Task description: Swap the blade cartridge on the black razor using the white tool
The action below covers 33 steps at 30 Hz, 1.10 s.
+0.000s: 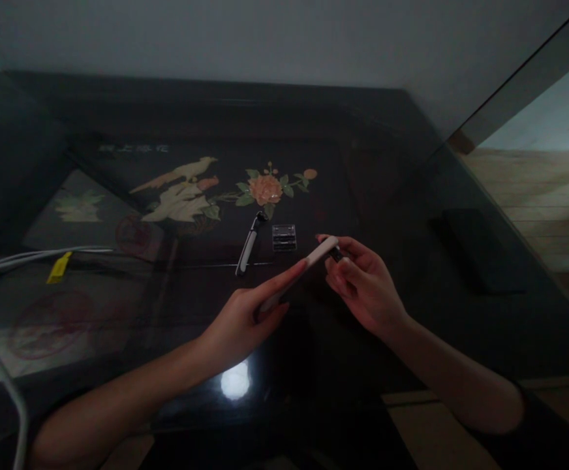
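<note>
My left hand [245, 316] grips a slim white razor handle [308, 264], held slanted up to the right above the dark glass table [412, 215]. My right hand [363, 281] pinches a small dark piece at the handle's upper end [336, 253]. A second razor with a white and black handle [248, 248] lies on the table just beyond my hands. Beside it sits a small clear plastic cartridge case [284, 237].
The table top shows a painted bird and flower picture [226, 189] under the glass. White cables with a yellow tag [59, 266] lie at the left. A flat black object [483, 251] rests at the right. Wooden floor [549, 189] lies beyond the right edge.
</note>
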Motion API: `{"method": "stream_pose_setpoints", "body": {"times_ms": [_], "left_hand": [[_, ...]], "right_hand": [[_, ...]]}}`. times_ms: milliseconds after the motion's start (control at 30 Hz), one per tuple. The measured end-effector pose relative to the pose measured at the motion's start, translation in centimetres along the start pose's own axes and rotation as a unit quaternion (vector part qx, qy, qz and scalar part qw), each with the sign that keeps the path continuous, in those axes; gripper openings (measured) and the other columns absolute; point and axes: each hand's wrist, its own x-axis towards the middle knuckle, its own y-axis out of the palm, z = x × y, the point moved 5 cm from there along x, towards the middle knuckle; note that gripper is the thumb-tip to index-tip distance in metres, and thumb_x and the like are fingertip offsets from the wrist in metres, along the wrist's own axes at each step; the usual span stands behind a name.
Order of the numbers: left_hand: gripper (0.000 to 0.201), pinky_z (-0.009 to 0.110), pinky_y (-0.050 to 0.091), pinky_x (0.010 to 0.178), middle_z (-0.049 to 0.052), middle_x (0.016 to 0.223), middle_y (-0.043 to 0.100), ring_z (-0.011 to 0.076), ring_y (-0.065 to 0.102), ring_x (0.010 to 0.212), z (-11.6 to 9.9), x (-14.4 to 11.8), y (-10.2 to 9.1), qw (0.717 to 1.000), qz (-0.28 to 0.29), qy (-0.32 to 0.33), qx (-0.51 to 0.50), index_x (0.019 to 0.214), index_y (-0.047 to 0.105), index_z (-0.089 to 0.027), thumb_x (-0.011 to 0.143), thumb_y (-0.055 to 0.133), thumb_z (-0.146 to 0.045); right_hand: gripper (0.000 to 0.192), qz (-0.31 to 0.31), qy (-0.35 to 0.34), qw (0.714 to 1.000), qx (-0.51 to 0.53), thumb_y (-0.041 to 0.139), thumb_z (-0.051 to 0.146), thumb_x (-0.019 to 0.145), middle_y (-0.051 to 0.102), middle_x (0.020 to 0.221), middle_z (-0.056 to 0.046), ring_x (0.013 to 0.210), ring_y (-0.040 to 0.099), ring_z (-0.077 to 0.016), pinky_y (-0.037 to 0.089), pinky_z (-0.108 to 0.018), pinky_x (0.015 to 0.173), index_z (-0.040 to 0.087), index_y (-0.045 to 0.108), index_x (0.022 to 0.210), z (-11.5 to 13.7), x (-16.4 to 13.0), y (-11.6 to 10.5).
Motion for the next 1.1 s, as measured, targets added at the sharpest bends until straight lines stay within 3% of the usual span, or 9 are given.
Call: {"method": "stream_pose_setpoints", "body": {"times_ms": [133, 233, 333, 500, 667, 767, 900, 1000, 1100], "left_hand": [[0.061, 0.011, 0.032, 0.048, -0.007, 0.069, 0.057, 0.0056, 0.031, 0.051, -0.4, -0.2, 0.4, 0.999, 0.035, 0.010, -0.018, 0.149, 0.039, -0.022, 0.090, 0.050, -0.010], [0.061, 0.012, 0.027, 0.046, -0.009, 0.062, 0.046, 0.0060, 0.028, 0.051, -0.5, -0.3, 0.5, 0.998, 0.043, 0.016, -0.031, 0.149, 0.039, -0.022, 0.090, 0.049, -0.009], [0.060, 0.013, 0.028, 0.047, -0.009, 0.060, 0.045, 0.0065, 0.029, 0.051, -0.3, -0.2, 0.2, 0.999, 0.032, 0.013, -0.020, 0.148, 0.040, -0.022, 0.090, 0.051, -0.010], [0.059, 0.014, 0.043, 0.058, -0.001, 0.092, 0.067, 0.0067, 0.043, 0.059, 0.2, 0.3, -0.6, 1.000, -0.007, -0.006, 0.004, 0.148, 0.040, -0.026, 0.092, 0.051, -0.014], [0.061, 0.017, 0.049, 0.071, 0.001, 0.114, 0.067, 0.0068, 0.054, 0.068, 0.2, 0.5, -0.7, 1.000, -0.002, -0.011, -0.022, 0.149, 0.038, -0.029, 0.092, 0.051, -0.013], [0.060, 0.015, 0.046, 0.063, -0.001, 0.093, 0.067, 0.0063, 0.047, 0.059, -0.1, 0.3, -0.3, 1.000, 0.006, 0.002, -0.030, 0.148, 0.040, -0.027, 0.091, 0.052, -0.012], [0.061, 0.012, 0.033, 0.048, -0.008, 0.064, 0.047, 0.0066, 0.032, 0.051, -0.3, -0.1, 0.1, 0.999, 0.022, 0.006, -0.032, 0.149, 0.039, -0.024, 0.091, 0.052, -0.012], [0.062, 0.012, 0.027, 0.046, -0.009, 0.062, 0.037, 0.0065, 0.029, 0.051, -0.5, -0.3, 0.4, 0.998, 0.047, 0.016, -0.033, 0.149, 0.038, -0.024, 0.090, 0.051, -0.009], [0.062, 0.013, 0.028, 0.047, -0.009, 0.063, 0.038, 0.0064, 0.031, 0.051, -0.6, -0.3, 0.3, 0.998, 0.047, 0.026, -0.034, 0.148, 0.040, -0.024, 0.090, 0.051, -0.008]], "right_hand": [[0.031, -0.007, -0.010, 1.000, -0.006, 0.082, 0.030, 0.070, 0.045, 0.054, 0.009, 0.040, 0.026, -0.0033, 0.017, -0.024, 0.041, 0.021, 0.072, 0.098, 0.1, 0.0, 0.0], [0.032, -0.011, -0.010, 1.000, -0.009, 0.083, 0.032, 0.068, 0.046, 0.054, 0.010, 0.040, 0.026, -0.0038, 0.018, -0.024, 0.041, 0.021, 0.072, 0.097, 0.2, 0.0, 0.1], [0.034, -0.007, -0.004, 1.000, -0.007, 0.084, 0.033, 0.067, 0.045, 0.054, 0.010, 0.041, 0.026, -0.0039, 0.018, -0.024, 0.041, 0.021, 0.072, 0.096, 0.2, -0.1, 0.2], [0.029, 0.009, 0.004, 1.000, 0.005, 0.083, 0.031, 0.070, 0.043, 0.053, 0.010, 0.040, 0.027, -0.0036, 0.019, -0.023, 0.041, 0.021, 0.069, 0.093, 0.0, -0.3, 0.2], [0.028, 0.019, 0.002, 1.000, 0.016, 0.083, 0.032, 0.071, 0.044, 0.051, 0.010, 0.040, 0.028, -0.0036, 0.019, -0.022, 0.041, 0.020, 0.068, 0.092, -0.1, -0.2, 0.1], [0.029, 0.015, 0.004, 1.000, 0.013, 0.083, 0.032, 0.070, 0.045, 0.053, 0.009, 0.041, 0.029, -0.0034, 0.019, -0.023, 0.041, 0.019, 0.068, 0.092, 0.0, -0.2, 0.1], [0.030, 0.005, -0.005, 1.000, -0.006, 0.082, 0.030, 0.070, 0.044, 0.056, 0.009, 0.042, 0.027, -0.0034, 0.019, -0.023, 0.040, 0.020, 0.070, 0.096, 0.2, -0.2, 0.2], [0.030, 0.004, -0.015, 1.000, -0.017, 0.081, 0.032, 0.071, 0.044, 0.056, 0.009, 0.041, 0.025, -0.0037, 0.018, -0.024, 0.040, 0.022, 0.071, 0.097, 0.4, -0.3, 0.3], [0.032, 0.006, -0.015, 1.000, -0.010, 0.083, 0.034, 0.068, 0.044, 0.055, 0.009, 0.041, 0.025, -0.0039, 0.018, -0.024, 0.040, 0.022, 0.072, 0.096, 0.5, -0.3, 0.5]]}}
